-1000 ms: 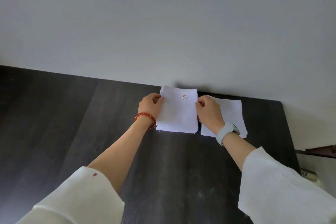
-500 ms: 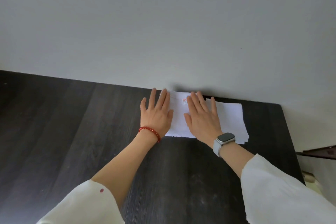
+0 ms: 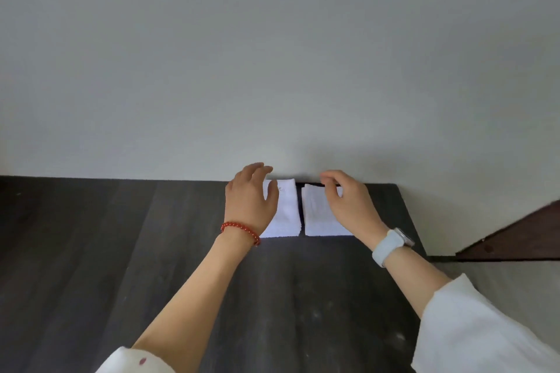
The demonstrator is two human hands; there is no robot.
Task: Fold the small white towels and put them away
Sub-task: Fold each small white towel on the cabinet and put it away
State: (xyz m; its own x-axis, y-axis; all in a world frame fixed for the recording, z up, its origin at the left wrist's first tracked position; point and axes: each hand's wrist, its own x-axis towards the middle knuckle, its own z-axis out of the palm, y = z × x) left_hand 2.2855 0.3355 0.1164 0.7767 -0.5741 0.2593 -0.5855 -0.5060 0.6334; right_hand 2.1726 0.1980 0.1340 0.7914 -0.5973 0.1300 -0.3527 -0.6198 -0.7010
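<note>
Two folded small white towels lie side by side at the far edge of the dark table, against the wall, with a narrow gap between them. My left hand (image 3: 251, 200) is over the left towel (image 3: 286, 212) and covers its left part, fingers loosely curved. My right hand (image 3: 348, 203) is over the right towel (image 3: 318, 215), its bent fingertips at the towel's far edge. Neither hand plainly grips anything. The right part of the right towel is hidden under my hand.
The dark wooden table (image 3: 121, 251) spreads wide to the left and toward me. A plain grey wall (image 3: 272, 70) rises right behind the towels. The table's right edge runs just past my right wrist, and a dark brown board (image 3: 521, 239) shows beyond it.
Both hands were pressing flat on the overlapping towels; now they are raised with fingers curved. The towels now lie apart with a gap between them.
</note>
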